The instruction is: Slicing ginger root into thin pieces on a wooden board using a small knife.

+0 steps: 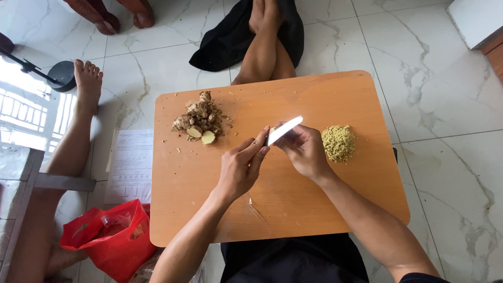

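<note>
A white-bladed knife (285,129) is gripped in my right hand (304,152) above the middle of a low wooden table (272,209). My left hand (241,167) touches the blade near its base with thumb and fingers; whether it pinches a small piece there I cannot tell. A pile of ginger root pieces (200,119) with two cut slices lies at the table's upper left. A mound of finely chopped ginger (338,142) sits just right of my right hand.
A red plastic bag (112,238) lies on the marble floor at the lower left, beside a printed paper sheet (130,165). Another person's leg and foot (86,86) stretch along the left; crossed legs on black cloth (230,42) sit beyond the table.
</note>
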